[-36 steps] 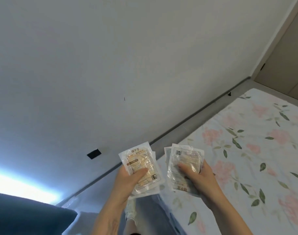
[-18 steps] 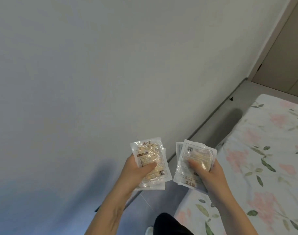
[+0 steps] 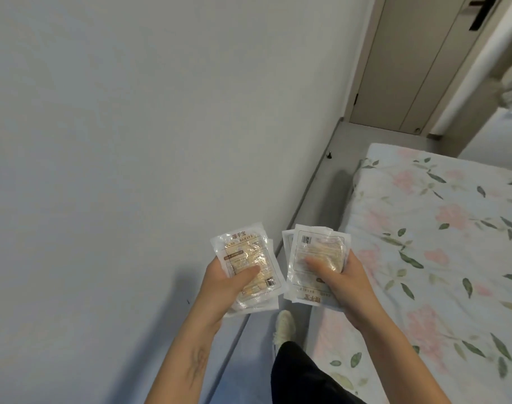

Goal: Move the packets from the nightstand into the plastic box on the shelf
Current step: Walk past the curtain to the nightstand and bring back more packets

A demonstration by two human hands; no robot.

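Head view: packets point(image 3: 314, 263) gripped in stacks by both hands, left point(image 3: 224, 290) and right point(image 3: 343, 282), mid-carry beside bed point(image 3: 441, 228), nightstand, shelf and box unseen, likely about halfway

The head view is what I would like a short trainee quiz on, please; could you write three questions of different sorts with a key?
1. True or false: both hands hold packets.
2. What lies beside the person's right arm? A) bed with floral sheet B) desk C) sofa
3. Fill in: the plastic box is ___ in this view.

Key
1. True: the left hand grips the left packets, and the right hand grips the right packets.
2. A, the bed.
3. Not visible.
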